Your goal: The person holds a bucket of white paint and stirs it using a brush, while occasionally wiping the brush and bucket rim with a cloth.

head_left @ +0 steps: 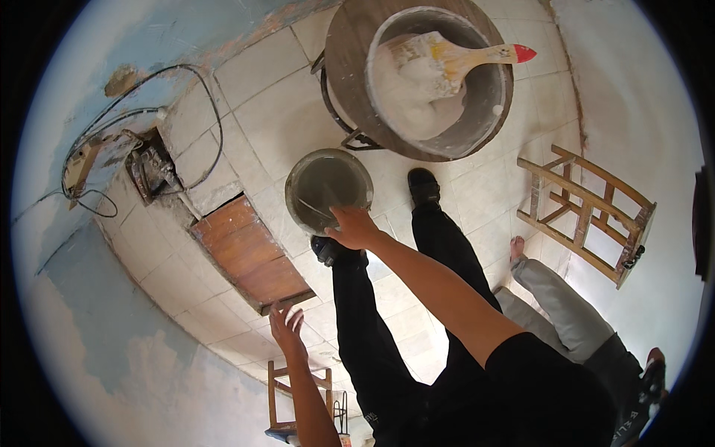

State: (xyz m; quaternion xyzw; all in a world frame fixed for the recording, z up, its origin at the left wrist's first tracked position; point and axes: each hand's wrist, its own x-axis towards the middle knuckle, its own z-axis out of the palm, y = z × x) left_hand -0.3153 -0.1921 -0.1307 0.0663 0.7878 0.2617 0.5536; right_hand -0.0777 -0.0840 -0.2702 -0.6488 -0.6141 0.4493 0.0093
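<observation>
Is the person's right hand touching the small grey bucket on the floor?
Touching. The head view shows the right hand with its fingers on the near rim of the small grey bucket, no gap visible between them.

We see a small bucket (328, 188) with a dull grey, wet-looking inside, and a big bucket (439, 82) coated in matt white paste. The brush (447, 59) has a smooth wooden handle with a glossy red tip. The stool (417, 145) top is dark wood, the floor (261, 97) is matt pale tile, and the chair (585, 212) is rough bare wood.
</observation>
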